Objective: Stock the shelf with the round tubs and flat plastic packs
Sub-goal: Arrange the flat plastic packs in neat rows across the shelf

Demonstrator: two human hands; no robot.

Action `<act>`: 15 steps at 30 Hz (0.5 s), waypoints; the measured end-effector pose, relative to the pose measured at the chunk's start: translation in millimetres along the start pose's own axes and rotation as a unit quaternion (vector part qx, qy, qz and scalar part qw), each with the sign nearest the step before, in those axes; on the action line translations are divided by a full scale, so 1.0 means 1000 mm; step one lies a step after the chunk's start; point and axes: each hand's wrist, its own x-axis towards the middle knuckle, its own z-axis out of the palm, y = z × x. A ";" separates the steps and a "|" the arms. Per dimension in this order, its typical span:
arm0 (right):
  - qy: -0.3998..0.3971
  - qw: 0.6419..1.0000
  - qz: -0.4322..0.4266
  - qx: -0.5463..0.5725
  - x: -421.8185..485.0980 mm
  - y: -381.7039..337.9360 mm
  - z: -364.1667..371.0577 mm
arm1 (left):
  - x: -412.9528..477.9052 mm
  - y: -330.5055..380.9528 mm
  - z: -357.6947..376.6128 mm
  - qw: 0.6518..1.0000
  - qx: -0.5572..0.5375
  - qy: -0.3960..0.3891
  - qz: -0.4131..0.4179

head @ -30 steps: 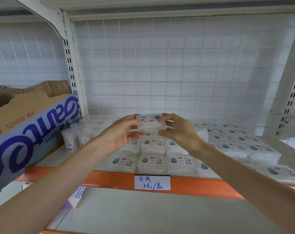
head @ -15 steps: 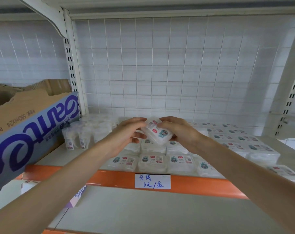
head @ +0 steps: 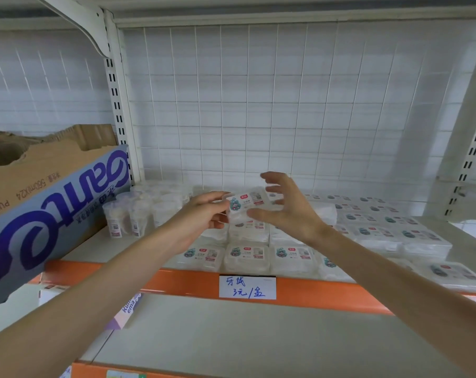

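Evidently to set it squarely on the stack, the left hand (head: 201,216) pinched one flat clear plastic pack (head: 243,203) above the rows of like packs (head: 247,257) on the white orange-edged shelf (head: 176,281), while the right hand (head: 288,211) hovered just beside it, fingers spread, holding nothing.

Left hand (head: 201,215) pinches a flat clear plastic pack with a cartoon label (head: 245,203) over the rows of matching packs (head: 246,257) on the orange-edged shelf (head: 176,279). Right hand (head: 292,211) is spread wide just beside it. Clear round tubs (head: 138,214) sit to the left.
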 end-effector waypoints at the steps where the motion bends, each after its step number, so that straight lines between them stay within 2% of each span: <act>1: -0.017 0.998 -0.044 -0.036 -0.002 0.000 0.000 | 0.000 -0.001 -0.002 1.000 0.007 -0.004 -0.001; 4: -0.047 0.985 -0.108 -0.127 -0.003 0.003 0.006 | -0.003 -0.004 -0.010 1.000 0.014 -0.007 0.000; 8: -0.039 0.979 -0.102 -0.172 -0.003 0.002 0.018 | -0.010 -0.004 -0.022 1.000 0.026 0.007 -0.001; 10: -0.030 0.980 -0.094 -0.172 -0.005 0.000 0.027 | -0.018 -0.009 -0.029 0.993 0.103 0.060 0.022; 12: -0.037 0.978 -0.095 -0.183 -0.010 -0.002 0.037 | -0.028 -0.019 -0.042 0.967 0.206 0.126 0.085; 15: -0.059 0.973 -0.085 -0.206 -0.016 -0.005 0.055 | -0.045 -0.043 -0.065 0.924 0.327 0.133 0.145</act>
